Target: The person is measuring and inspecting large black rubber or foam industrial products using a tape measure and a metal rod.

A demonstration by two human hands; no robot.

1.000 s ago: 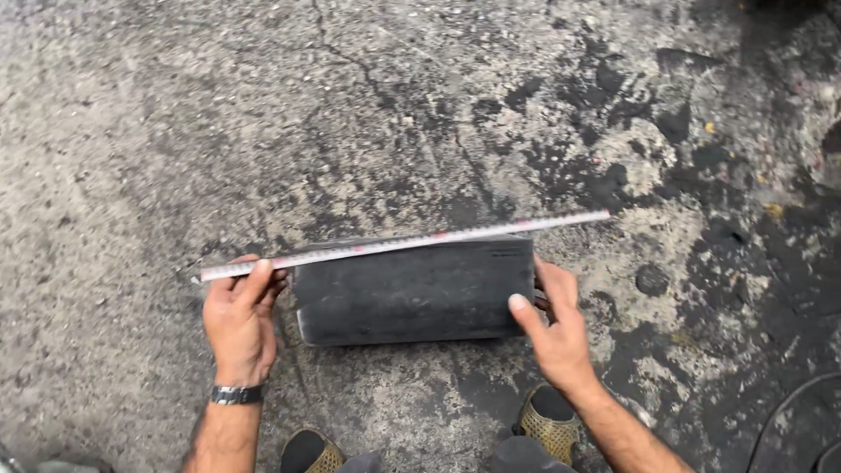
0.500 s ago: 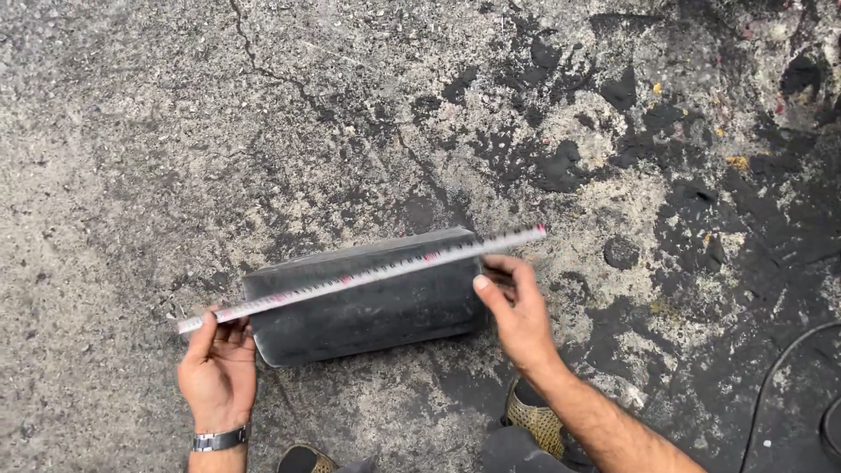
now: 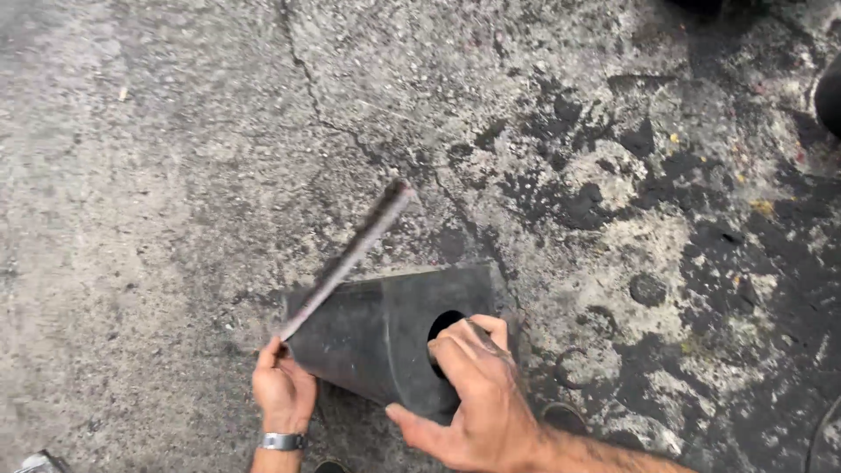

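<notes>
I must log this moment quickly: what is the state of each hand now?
Left hand: closed, holding the metal ruler at its end.
Right hand: fingers curled over the black rubber tube at its opening.

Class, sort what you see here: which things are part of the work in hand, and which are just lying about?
In use:
- left hand holding a long thin metal ruler
- right hand gripping the black rubber cylinder at its end hole

Lying about:
- cracked, stained concrete floor
- dark round object at the right edge
</notes>
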